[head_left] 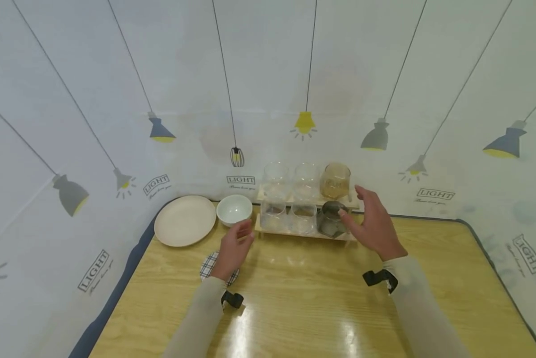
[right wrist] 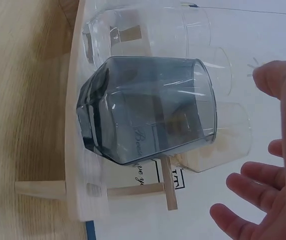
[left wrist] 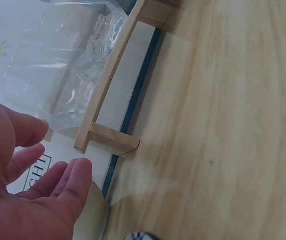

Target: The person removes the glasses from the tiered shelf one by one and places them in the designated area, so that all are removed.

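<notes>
A two-tier wooden rack [head_left: 295, 234] holds several drinking glasses at the back of the table. At the right end of its front tier stands a grey faceted glass [right wrist: 148, 110]; behind it is an amber glass [head_left: 335, 183]. My right hand [head_left: 376, 226] is spread beside the grey glass, thumb and fingers apart. In the right wrist view its fingertips are off the glass's rim. My left hand [head_left: 234, 250] hovers near the rack's left end, fingers loosely bent with nothing in them. Clear glasses [head_left: 304, 219] fill the other spots on the rack.
Left of the rack sit a white bowl [head_left: 234, 210] and a large cream plate [head_left: 185, 220]. A checked round coaster [head_left: 209, 264] lies partly under my left hand in the head view. Behind the table [head_left: 304, 298] rises a wall covering [head_left: 268, 74] printed with lamps.
</notes>
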The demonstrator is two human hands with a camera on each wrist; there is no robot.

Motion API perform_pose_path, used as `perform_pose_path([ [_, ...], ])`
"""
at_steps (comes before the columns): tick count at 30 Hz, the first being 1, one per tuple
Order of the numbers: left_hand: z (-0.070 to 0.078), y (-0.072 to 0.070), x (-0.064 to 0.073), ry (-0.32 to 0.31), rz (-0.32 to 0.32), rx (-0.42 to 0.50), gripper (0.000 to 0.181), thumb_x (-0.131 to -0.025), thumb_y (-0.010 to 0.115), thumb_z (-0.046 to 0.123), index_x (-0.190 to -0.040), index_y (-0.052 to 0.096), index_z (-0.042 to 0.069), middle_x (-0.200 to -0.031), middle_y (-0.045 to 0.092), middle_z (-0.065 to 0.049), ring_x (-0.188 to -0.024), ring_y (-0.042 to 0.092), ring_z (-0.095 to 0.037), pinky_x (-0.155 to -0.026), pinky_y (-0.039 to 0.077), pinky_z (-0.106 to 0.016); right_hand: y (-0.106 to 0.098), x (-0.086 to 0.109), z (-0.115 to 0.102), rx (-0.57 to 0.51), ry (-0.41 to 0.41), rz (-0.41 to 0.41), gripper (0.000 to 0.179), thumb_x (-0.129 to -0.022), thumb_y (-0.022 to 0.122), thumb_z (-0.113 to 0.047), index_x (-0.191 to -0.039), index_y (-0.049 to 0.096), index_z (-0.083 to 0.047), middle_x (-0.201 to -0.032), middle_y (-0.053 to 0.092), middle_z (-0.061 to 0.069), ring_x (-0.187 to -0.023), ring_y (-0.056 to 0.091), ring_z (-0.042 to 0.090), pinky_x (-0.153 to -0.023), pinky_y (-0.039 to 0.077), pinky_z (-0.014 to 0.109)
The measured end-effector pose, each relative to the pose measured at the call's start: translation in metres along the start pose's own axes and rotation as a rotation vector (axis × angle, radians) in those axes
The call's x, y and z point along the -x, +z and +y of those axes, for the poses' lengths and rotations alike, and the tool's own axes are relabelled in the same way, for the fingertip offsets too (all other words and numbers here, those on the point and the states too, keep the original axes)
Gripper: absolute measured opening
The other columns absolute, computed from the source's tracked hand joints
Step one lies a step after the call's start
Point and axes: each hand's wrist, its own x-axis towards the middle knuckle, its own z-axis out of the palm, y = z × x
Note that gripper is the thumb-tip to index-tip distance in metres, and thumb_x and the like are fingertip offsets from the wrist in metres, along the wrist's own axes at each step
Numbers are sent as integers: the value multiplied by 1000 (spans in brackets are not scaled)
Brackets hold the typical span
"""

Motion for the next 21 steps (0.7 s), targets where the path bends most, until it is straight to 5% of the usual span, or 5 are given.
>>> perform_pose_path([
  [12, -8, 21, -24, -107, 70, 26, 41, -103, 68, 21, -142, 63, 10, -142, 66, -13, -131, 64, -33, -110, 55, -47, 13, -39, 1, -142, 67, 72, 76, -102, 68, -34, -162, 33, -4, -156, 44, 25, -142, 47, 44, -112, 45, 64],
  [21, -11, 32, -31, -193, 64, 225, 41, -106, 63, 14, -147, 60, 11, -149, 60, -19, -131, 63, -35, -99, 62, -41, 14, -62, 1, -265, 177, 18, 86, -101, 68, -44, -165, 26, -6, -163, 40, 23, -149, 42, 41, -120, 41, 61],
])
